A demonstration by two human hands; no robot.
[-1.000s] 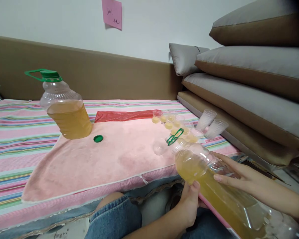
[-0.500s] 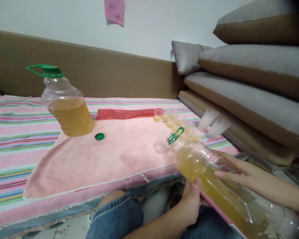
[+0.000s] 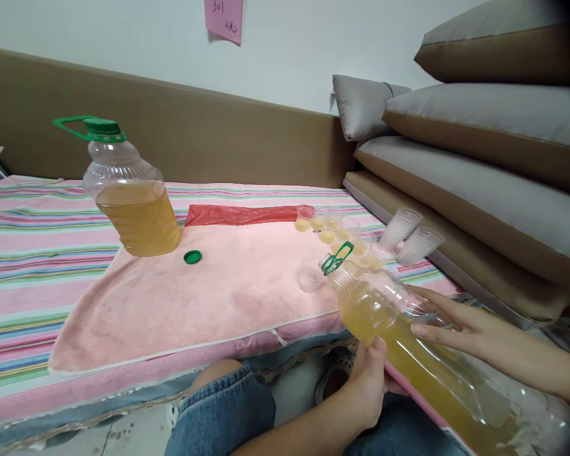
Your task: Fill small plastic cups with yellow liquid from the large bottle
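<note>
A large clear plastic bottle (image 3: 408, 348) of yellow liquid lies tilted across my lap, its open neck with a green ring handle pointing left. My left hand (image 3: 370, 383) grips it from below, thumb on its near side. On its far upper side, my right hand (image 3: 456, 323) is wrapped around the body. Just beyond the mouth stands a clear plastic cup (image 3: 310, 278), partly hidden by the neck; I cannot tell whether liquid is in it. Several small cups (image 3: 330, 231) holding some yellow liquid are grouped behind. A green cap (image 3: 192, 257) rests on the pink towel (image 3: 218, 297).
A second bottle (image 3: 140, 218) with a green cap and handle stands at the left. Two stacks of cups (image 3: 411, 237) lean at the right beside piled grey-brown cushions (image 3: 479, 164). A folded red plastic bag (image 3: 242, 215) lies along the towel's back edge on the striped cloth (image 3: 19, 278).
The view has shifted slightly, so everything sits a little further right. Both hands keep their hold on the tilted bottle, and its angle looks nearly the same.
</note>
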